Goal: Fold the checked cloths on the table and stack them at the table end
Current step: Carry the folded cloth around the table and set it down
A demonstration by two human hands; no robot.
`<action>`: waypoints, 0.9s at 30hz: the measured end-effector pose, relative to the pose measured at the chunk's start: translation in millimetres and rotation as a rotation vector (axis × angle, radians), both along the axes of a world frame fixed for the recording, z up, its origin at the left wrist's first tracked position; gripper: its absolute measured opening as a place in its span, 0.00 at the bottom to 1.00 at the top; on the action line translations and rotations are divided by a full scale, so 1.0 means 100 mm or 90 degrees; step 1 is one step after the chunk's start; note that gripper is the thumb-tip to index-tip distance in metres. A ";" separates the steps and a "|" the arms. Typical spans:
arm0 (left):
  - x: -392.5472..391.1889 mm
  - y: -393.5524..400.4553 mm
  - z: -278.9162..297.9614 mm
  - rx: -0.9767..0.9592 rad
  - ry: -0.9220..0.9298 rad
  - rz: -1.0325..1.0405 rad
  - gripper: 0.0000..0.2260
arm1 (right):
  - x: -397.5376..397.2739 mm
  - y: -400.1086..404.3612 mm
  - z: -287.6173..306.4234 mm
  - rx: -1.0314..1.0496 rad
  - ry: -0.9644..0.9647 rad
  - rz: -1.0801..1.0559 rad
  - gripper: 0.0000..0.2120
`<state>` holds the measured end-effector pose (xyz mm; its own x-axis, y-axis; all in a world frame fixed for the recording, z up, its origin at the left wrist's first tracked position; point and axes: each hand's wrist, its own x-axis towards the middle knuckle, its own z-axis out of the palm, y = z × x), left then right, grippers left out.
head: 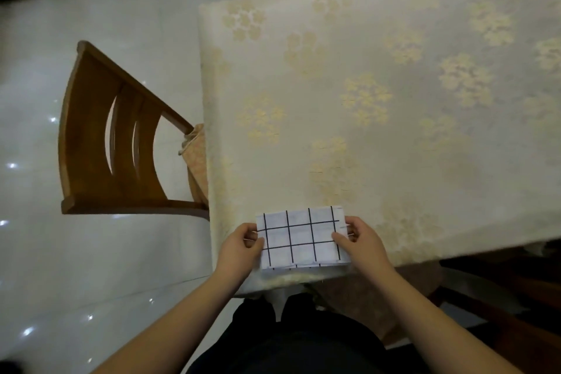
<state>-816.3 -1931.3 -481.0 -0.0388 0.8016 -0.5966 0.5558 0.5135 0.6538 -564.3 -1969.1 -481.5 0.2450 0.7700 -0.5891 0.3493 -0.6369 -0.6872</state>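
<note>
Cloth-covered surface (379,85) spanning the view, wooden chair (115,143) at its end. Folded checked cloth (302,237) lying at the near corner, edges roughly aligned. Left hand (243,247) and right hand (361,240) each in a pinching grip on a short side. Best kept taut and level, layers squared before setting down.

Single head-worn view, looked steeply down and forward over the counter (379,94) corner, close above both hands (wide-angle, edges bowed), chair (121,143) and floor (76,252) at left
</note>
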 end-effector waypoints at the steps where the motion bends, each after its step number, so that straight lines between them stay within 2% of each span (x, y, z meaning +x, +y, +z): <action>1: 0.00 0.00 -0.02 0.005 0.011 0.003 0.08 | -0.01 0.03 -0.01 -0.004 -0.019 0.015 0.14; 8: 0.02 -0.04 -0.10 0.037 0.031 0.007 0.10 | -0.04 0.06 -0.10 -0.032 -0.084 0.054 0.16; 12: 0.00 -0.05 -0.11 0.079 0.070 -0.006 0.17 | -0.04 0.04 -0.09 -0.035 -0.144 0.068 0.17; 16: 0.07 -0.09 -0.11 0.299 0.204 -0.142 0.16 | -0.15 0.00 0.03 0.044 -0.342 0.093 0.18; 18: 0.16 -0.09 -0.19 0.433 0.261 -0.257 0.15 | -0.28 0.02 0.03 0.122 -0.378 0.142 0.17; 20: 0.26 -0.07 -0.29 0.495 0.271 -0.362 0.18 | -0.46 0.08 -0.05 0.192 -0.388 0.210 0.17; 22: 0.35 -0.05 -0.38 0.482 0.270 -0.429 0.22 | -0.63 0.16 -0.18 0.225 -0.423 0.278 0.21; 27: 0.41 -0.05 -0.61 0.355 0.336 -0.553 0.25 | -0.79 0.21 -0.47 0.136 -0.433 0.397 0.26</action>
<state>-775.4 -1936.5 -541.6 0.5156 0.8266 -0.2255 0.8505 -0.4619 0.2515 -643.0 -1948.4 -528.4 -0.0082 0.9530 -0.3030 0.9530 -0.0843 -0.2909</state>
